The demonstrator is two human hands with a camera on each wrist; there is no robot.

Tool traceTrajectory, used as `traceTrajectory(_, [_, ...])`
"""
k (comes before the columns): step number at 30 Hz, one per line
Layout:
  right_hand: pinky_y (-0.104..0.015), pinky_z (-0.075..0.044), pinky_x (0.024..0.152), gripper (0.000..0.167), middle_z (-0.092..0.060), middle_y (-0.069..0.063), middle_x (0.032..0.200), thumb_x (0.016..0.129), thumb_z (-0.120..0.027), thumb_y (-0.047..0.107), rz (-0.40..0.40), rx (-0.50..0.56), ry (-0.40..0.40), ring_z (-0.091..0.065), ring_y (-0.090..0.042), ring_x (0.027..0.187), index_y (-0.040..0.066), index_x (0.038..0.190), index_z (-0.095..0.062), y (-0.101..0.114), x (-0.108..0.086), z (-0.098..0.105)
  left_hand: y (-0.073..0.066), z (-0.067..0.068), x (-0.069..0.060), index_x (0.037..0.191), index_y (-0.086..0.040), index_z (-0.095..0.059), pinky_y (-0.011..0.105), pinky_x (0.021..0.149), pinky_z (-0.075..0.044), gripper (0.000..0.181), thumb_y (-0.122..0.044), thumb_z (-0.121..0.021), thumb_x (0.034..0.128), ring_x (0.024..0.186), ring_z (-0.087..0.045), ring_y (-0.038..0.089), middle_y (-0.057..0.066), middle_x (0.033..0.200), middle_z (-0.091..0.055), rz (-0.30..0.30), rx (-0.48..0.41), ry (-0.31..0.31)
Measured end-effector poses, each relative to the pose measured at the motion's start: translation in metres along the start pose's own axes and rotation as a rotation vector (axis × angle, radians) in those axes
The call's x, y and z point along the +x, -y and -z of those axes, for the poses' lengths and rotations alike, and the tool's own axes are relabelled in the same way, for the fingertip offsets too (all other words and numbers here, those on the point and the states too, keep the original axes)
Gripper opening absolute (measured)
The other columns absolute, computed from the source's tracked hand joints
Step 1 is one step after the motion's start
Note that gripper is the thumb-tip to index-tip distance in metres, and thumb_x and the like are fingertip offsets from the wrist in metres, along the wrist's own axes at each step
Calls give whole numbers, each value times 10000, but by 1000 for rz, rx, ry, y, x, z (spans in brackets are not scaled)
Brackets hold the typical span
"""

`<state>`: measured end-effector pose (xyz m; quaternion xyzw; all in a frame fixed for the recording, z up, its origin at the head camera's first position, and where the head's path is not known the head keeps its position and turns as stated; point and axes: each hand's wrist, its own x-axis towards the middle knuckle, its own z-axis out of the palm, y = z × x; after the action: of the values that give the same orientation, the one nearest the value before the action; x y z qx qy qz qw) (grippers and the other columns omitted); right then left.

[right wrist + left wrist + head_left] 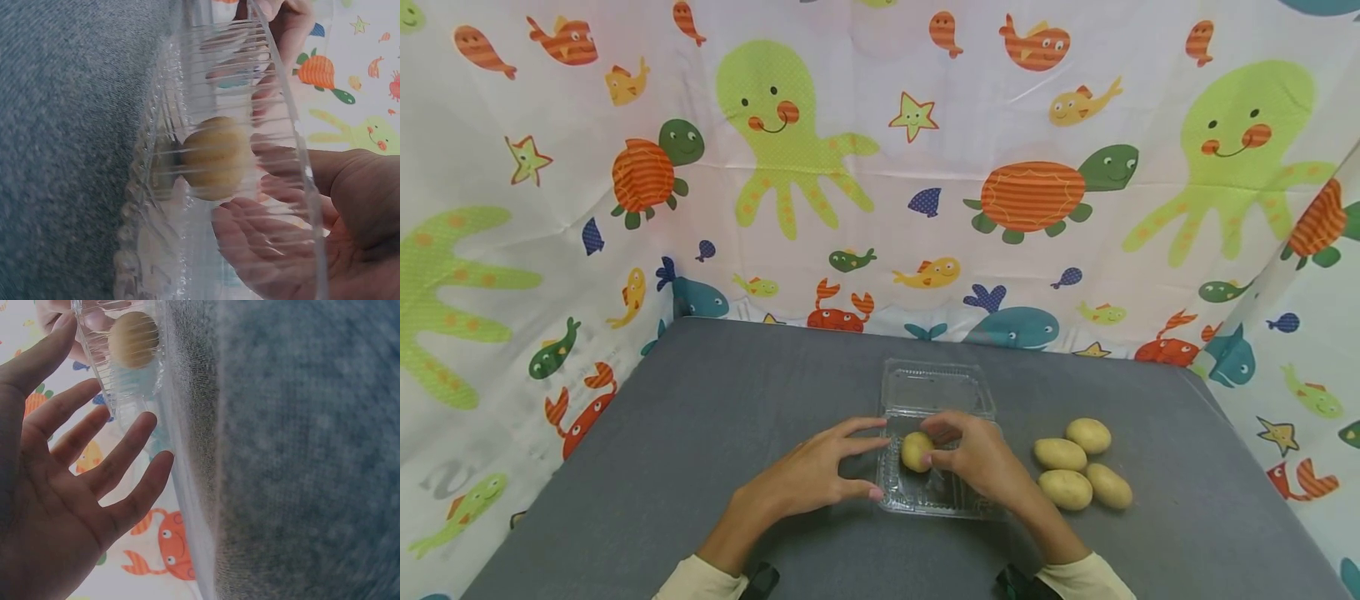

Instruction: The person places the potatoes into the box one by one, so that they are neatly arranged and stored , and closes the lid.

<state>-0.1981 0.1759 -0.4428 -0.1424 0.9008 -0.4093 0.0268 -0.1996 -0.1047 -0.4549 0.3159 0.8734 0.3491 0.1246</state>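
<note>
A clear plastic clamshell container [925, 502] lies with its lid folded back. One yellow potato [917, 452] rests on its floor. My right hand [976, 458] reaches in over the container's right side, thumb at the potato's right edge and fingers loosely bent beside it; in the right wrist view the potato [215, 157] shows through the ribbed wall, not enclosed by the fingers [232, 234]. At the container's left wall is my left hand [823, 471], fingers spread, fingertips at or very near the rim; contact is hard to tell. The left wrist view shows its palm holding nothing.
Several potatoes [1067, 490] lie in a cluster on the grey table [775, 375], right of the container. The raised lid [936, 387] lies toward the back. A curtain [880, 250] printed with sea animals surrounds the table at the back and sides.
</note>
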Motion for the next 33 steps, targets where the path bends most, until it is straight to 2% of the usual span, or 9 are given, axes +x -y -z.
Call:
traceTrajectory(5, [-473, -607, 873, 420, -777, -66, 1175, 861, -894, 159, -24, 7, -8, -737, -282, 1062, 92, 1252, -755, 2, -2, 7, -1, 1, 0, 1536, -240, -593, 617, 1170, -405, 697, -513, -799, 928, 1534, -396, 238, -98, 1686, -388, -1, 6, 1])
traceTrajectory(10, [-457, -611, 848, 406, -763, -92, 1221, 882, -874, 142, -71, 16, -24, -726, -299, 1104, 128, 1268, -750, 4, -4, 17, -1, 1, 0, 1538, -235, -591, 614, 1172, -404, 709, -525, -797, 925, 1537, -393, 235, -118, 1682, -386, 1, 7, 0])
traceTrajectory(16, [-405, -610, 800, 405, -752, -92, 1234, 894, -873, 192, -85, 16, -56, -730, -295, 1112, 150, 1277, -748, 4, -7, 32, -2, 1, -1, 1535, -243, -594, 611, 1179, -399, 710, -539, -794, 921, 1535, -396, 231, -149, 1672, -385, 10, 7, 1])
traceTrajectory(25, [-424, -607, 833, 447, -737, -105, 1290, 919, -856, 255, -101, 29, -97, -722, -298, 1145, 127, 1325, -720, -2, -12, 57, -1, 0, -1, 1535, -230, -594, 618, 1173, -403, 718, -539, -797, 919, 1532, -401, 242, -107, 1682, -389, 3, 6, -2])
traceTrajectory(33, [-438, -616, 854, 470, -737, -124, 1291, 919, -856, 270, -112, -2, -152, -717, -330, 1158, 123, 1341, -710, -8, -16, 77, -3, 0, -2, 1532, -226, -598, 620, 1175, -401, 723, -540, -802, 913, 1531, -405, 242, -146, 1670, -387, 7, 4, -6])
